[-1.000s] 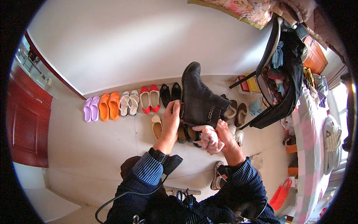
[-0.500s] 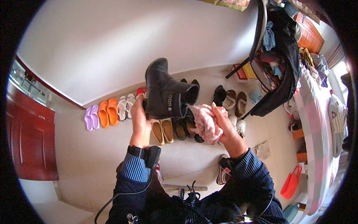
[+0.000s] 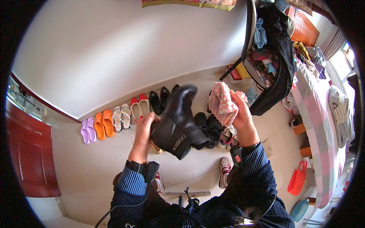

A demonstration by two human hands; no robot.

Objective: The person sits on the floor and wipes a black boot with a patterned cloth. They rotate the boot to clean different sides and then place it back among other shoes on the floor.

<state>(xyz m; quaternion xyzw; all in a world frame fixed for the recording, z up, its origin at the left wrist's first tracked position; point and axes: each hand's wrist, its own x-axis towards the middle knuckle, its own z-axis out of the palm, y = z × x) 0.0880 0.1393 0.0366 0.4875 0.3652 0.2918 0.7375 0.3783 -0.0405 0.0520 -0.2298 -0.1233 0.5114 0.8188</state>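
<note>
A black ankle boot (image 3: 175, 123) with a studded strap is held up in my left hand (image 3: 142, 133), whose fingers are partly hidden behind it. The boot tilts, its toe toward the wall and its shaft opening low on the right. My right hand (image 3: 242, 116) grips a crumpled pink-and-white patterned cloth (image 3: 222, 105), raised to the right of the boot and apart from it. Behind the boot, black shoes (image 3: 208, 129) stand on the floor, partly covered.
Along the wall run purple clogs (image 3: 88, 131), orange clogs (image 3: 104, 124), white sandals (image 3: 122, 117) and red-toed flats (image 3: 139, 106). At right are a black chair (image 3: 273, 64) heaped with clothes, a bed (image 3: 313, 133) and a red bag (image 3: 297, 178). A reddish door (image 3: 32, 155) stands left.
The boot has turned, its toe swinging from upper left to upper right and its shaft dropping. The cloth has come away from the shaft opening and risen with my right hand.
</note>
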